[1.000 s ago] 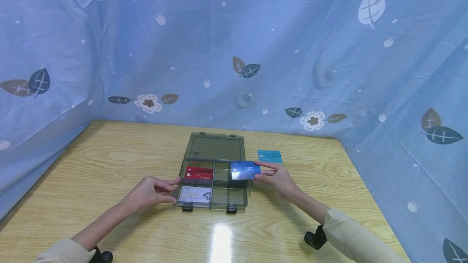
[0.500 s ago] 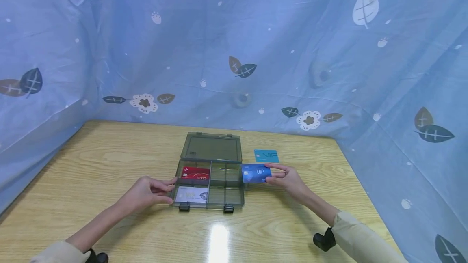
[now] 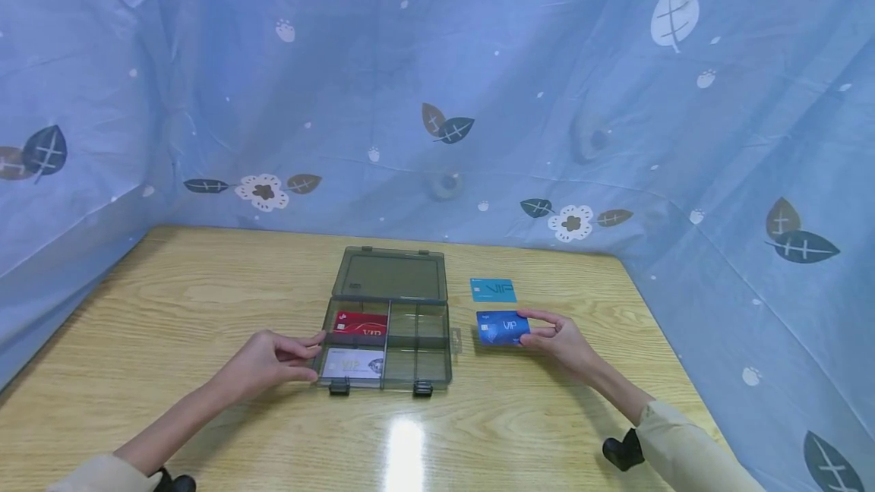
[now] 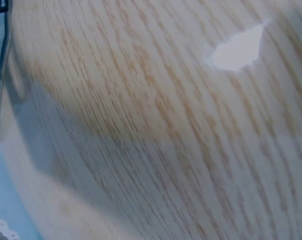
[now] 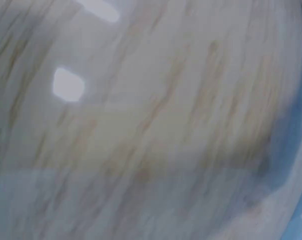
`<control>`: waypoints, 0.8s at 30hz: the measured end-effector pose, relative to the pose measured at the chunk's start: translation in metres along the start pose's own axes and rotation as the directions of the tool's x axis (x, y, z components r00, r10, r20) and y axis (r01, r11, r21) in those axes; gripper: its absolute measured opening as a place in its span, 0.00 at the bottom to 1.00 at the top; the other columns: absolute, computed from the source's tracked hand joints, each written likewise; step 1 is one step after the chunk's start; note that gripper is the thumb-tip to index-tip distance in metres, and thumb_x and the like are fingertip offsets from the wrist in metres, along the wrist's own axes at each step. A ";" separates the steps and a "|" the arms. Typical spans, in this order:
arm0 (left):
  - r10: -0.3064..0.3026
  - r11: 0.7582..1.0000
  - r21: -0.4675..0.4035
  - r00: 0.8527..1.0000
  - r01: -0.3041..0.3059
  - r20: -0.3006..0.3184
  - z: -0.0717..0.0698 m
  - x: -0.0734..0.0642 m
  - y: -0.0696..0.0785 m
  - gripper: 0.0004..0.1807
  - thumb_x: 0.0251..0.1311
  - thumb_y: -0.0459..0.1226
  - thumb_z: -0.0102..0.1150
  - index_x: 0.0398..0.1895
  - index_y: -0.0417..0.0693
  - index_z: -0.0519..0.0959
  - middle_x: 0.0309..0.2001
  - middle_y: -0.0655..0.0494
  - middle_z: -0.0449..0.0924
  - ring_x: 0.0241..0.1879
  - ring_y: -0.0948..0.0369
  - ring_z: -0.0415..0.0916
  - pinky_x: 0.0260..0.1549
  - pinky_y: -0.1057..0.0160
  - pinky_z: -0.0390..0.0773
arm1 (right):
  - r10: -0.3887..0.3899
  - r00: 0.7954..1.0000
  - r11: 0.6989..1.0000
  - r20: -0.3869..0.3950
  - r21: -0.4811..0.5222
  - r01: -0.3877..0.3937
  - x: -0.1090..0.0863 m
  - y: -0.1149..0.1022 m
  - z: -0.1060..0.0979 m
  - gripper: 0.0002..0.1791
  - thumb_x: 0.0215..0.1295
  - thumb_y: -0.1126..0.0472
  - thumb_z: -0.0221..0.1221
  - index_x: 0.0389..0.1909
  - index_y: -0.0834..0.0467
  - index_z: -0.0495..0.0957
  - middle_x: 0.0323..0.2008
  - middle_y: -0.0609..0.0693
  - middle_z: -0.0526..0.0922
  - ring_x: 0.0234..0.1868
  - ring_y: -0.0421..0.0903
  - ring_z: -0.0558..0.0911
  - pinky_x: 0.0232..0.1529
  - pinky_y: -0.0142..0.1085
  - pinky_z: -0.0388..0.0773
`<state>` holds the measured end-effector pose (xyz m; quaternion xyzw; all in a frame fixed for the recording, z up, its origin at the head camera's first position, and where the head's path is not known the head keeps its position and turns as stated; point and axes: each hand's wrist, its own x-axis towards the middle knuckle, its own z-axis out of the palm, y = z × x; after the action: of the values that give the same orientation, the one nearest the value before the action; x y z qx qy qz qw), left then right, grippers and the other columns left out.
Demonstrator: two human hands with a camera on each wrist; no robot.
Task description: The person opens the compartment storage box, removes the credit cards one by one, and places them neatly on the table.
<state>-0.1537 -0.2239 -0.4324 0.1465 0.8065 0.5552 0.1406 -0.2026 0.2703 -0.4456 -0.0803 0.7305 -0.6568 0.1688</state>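
Through the head camera I am seeing the right hand pinching the dark blue card, thumb and fingers clamped on its right end. The card is sitting right of the smoky box, closer to the right edge of the desk; I am not managing to tell whether it is touching the wood. The left hand is touching the box's left side, thumb and index finger apart. The red card is lying in the box's back left compartment, the white card in the front left one. The lid is reaching toward the desk's back edge, and a light blue card is resting to its right.
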 end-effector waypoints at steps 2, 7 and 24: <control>0.001 1.000 0.001 1.000 -0.001 0.002 0.000 0.000 0.000 0.18 0.48 0.35 0.73 0.40 0.32 0.84 0.58 0.32 0.70 0.50 0.47 0.78 0.39 0.66 0.83 | 0.000 1.000 1.000 0.026 0.009 0.000 -0.002 0.003 -0.004 0.30 0.65 0.69 0.60 0.66 0.72 0.62 0.38 0.55 0.87 0.40 0.43 0.86 0.44 0.32 0.82; 0.014 1.000 0.004 1.000 -0.014 0.003 0.000 0.000 -0.001 0.19 0.47 0.36 0.73 0.41 0.31 0.83 0.58 0.32 0.70 0.51 0.46 0.78 0.39 0.66 0.83 | -0.012 0.997 0.996 0.076 0.087 0.006 -0.004 0.010 -0.009 0.33 0.64 0.73 0.58 0.68 0.75 0.56 0.38 0.57 0.87 0.40 0.45 0.86 0.45 0.34 0.82; 0.019 1.000 0.009 1.000 -0.019 0.000 0.000 -0.001 -0.001 0.19 0.46 0.35 0.73 0.40 0.31 0.83 0.57 0.31 0.71 0.50 0.46 0.78 0.40 0.66 0.82 | 0.030 0.998 0.999 -0.058 0.015 -0.029 0.010 0.016 -0.010 0.35 0.62 0.70 0.61 0.68 0.71 0.59 0.34 0.55 0.87 0.37 0.43 0.87 0.41 0.29 0.82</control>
<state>-0.1525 -0.2242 -0.4331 0.1549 0.8075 0.5531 0.1344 -0.2137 0.2778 -0.4620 -0.0493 0.7317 -0.6613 0.1578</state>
